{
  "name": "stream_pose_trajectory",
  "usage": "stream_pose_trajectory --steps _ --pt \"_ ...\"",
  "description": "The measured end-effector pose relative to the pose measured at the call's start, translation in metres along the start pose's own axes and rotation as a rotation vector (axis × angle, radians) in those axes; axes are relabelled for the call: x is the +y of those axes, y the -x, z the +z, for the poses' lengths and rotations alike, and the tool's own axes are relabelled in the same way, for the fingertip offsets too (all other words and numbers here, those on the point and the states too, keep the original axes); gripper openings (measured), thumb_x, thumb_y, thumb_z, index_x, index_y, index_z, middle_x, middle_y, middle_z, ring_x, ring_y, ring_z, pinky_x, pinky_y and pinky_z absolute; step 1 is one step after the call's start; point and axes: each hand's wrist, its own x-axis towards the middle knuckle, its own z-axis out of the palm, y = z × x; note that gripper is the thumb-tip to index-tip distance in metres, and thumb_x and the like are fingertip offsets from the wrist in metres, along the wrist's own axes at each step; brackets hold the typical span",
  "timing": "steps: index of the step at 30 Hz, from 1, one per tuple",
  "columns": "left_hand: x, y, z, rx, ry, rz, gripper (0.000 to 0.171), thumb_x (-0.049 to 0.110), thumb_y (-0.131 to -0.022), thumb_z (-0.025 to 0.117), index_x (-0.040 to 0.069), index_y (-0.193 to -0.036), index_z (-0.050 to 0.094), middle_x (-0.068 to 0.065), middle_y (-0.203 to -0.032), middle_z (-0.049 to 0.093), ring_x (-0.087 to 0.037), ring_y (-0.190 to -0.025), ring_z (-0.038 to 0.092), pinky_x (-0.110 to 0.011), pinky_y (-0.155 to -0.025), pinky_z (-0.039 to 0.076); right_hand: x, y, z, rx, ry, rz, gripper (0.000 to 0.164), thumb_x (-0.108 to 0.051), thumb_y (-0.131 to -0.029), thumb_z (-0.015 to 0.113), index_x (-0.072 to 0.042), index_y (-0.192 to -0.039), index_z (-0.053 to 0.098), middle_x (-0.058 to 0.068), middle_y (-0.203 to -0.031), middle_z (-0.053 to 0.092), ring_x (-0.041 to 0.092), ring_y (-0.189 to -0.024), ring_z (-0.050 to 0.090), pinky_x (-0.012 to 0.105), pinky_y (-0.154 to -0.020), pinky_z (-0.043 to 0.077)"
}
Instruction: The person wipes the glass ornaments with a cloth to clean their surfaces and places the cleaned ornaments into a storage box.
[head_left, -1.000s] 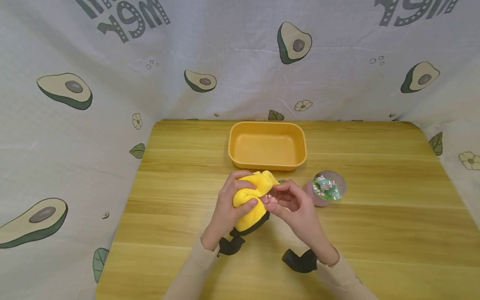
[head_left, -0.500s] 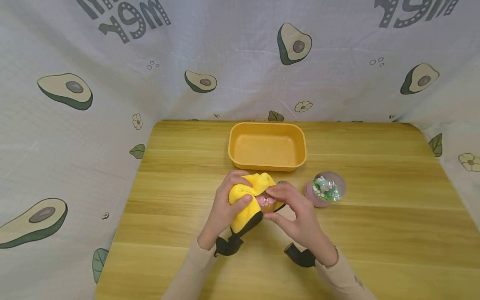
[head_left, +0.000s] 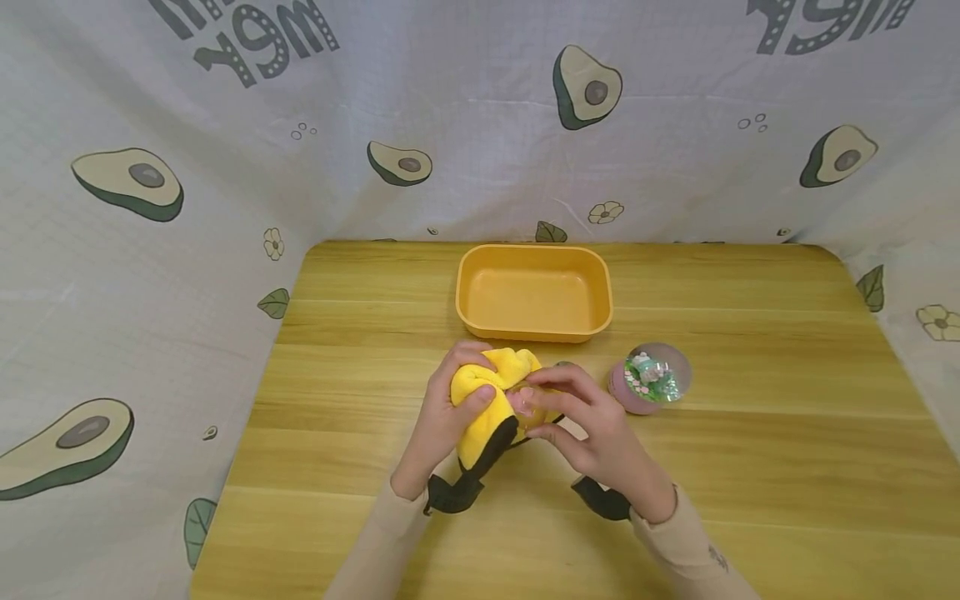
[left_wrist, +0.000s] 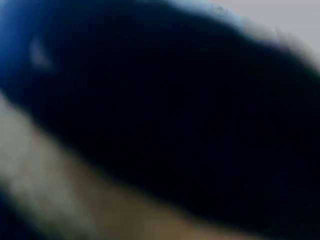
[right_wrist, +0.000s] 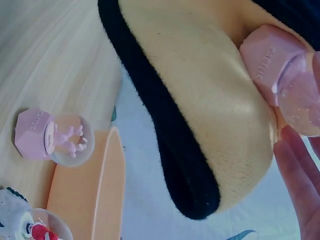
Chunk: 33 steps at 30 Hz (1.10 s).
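Observation:
In the head view, my left hand grips a bunched yellow cloth with a black edge. A small pink snow globe is tucked against the cloth's folds. From the right, my right hand holds the globe's clear dome between thumb and bent fingers. The right wrist view shows the globe's faceted pink base, marked with raised letters, pressed against the cloth; fingers reach the dome. The left wrist view is mostly dark and blurred.
A yellow-orange bin stands behind the hands. To their right is a snow globe with a pink base and flowers inside. The right wrist view also shows another pink snow globe and one with a red figure.
Both hands and the cloth have shifted slightly left. The right fingers have moved from the globe's pink part to around its dome, which now shows more beside the cloth.

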Motion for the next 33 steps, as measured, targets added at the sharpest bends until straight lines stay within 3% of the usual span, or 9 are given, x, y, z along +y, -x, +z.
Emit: stream_pose_trajectory --steps 10,15,19,23,27,30,33 --pt "0.004 0.0 0.004 0.021 -0.153 0.112 0.039 0.047 -0.093 0.057 0.01 -0.103 0.054 -0.014 -0.114 0.052 -0.028 -0.097 0.053 -0.033 -0.071 0.049 0.002 0.004 0.003 0.103 0.032 0.113 0.047 -0.034 -0.087 0.066 0.011 -0.101 0.061 0.02 -0.1 0.059 0.024 -0.095 0.06 0.02 -0.087 0.046" --pt "0.003 -0.001 0.006 0.011 -0.196 0.183 0.037 0.045 -0.094 0.056 0.011 -0.105 0.052 -0.015 -0.113 0.05 -0.03 -0.096 0.053 -0.033 -0.07 0.051 -0.002 0.006 0.004 0.133 -0.139 0.278 0.051 -0.031 -0.085 0.068 0.015 -0.105 0.057 0.016 -0.099 0.058 0.012 -0.095 0.058 0.02 -0.082 0.049" --pt "0.001 -0.001 0.007 -0.001 -0.227 0.258 0.034 0.042 -0.094 0.056 0.011 -0.107 0.051 -0.017 -0.114 0.048 -0.033 -0.097 0.053 -0.035 -0.074 0.052 -0.005 0.006 0.004 0.151 -0.257 0.401 0.052 -0.029 -0.084 0.068 0.015 -0.108 0.055 0.009 -0.102 0.06 0.012 -0.094 0.06 0.023 -0.082 0.05" --pt "0.0 -0.001 0.008 -0.008 -0.282 0.323 0.031 0.039 -0.094 0.058 0.011 -0.107 0.052 -0.016 -0.115 0.048 -0.033 -0.099 0.053 -0.037 -0.079 0.051 -0.008 0.006 0.004 0.174 -0.39 0.514 0.034 -0.014 -0.09 0.065 0.012 -0.109 0.055 0.006 -0.102 0.062 0.014 -0.091 0.062 0.024 -0.079 0.052" --pt "0.0 -0.001 0.01 -0.033 -0.355 0.383 0.029 0.036 -0.094 0.059 0.011 -0.107 0.053 -0.016 -0.115 0.047 -0.033 -0.1 0.053 -0.038 -0.08 0.051 -0.011 0.005 0.003 0.217 -0.494 0.672 0.01 0.004 -0.095 0.054 0.003 -0.104 0.057 0.006 -0.091 0.065 0.015 -0.079 0.065 0.027 -0.069 0.054" --pt "0.001 0.0 0.012 -0.035 -0.39 0.387 0.03 0.036 -0.094 0.058 0.011 -0.108 0.052 -0.016 -0.116 0.047 -0.032 -0.099 0.054 -0.037 -0.08 0.051 -0.011 0.005 0.003 0.226 -0.497 0.765 0.007 0.005 -0.095 0.051 0.002 -0.1 0.056 0.004 -0.085 0.067 0.014 -0.073 0.066 0.028 -0.064 0.055" --pt "0.0 0.0 0.012 -0.016 -0.39 0.351 0.031 0.038 -0.095 0.056 0.01 -0.107 0.053 -0.016 -0.116 0.048 -0.032 -0.099 0.055 -0.037 -0.08 0.051 -0.012 0.004 0.002 0.222 -0.498 0.79 0.006 0.005 -0.094 0.053 0.01 -0.099 0.053 0.004 -0.085 0.068 0.014 -0.072 0.066 0.028 -0.063 0.055"
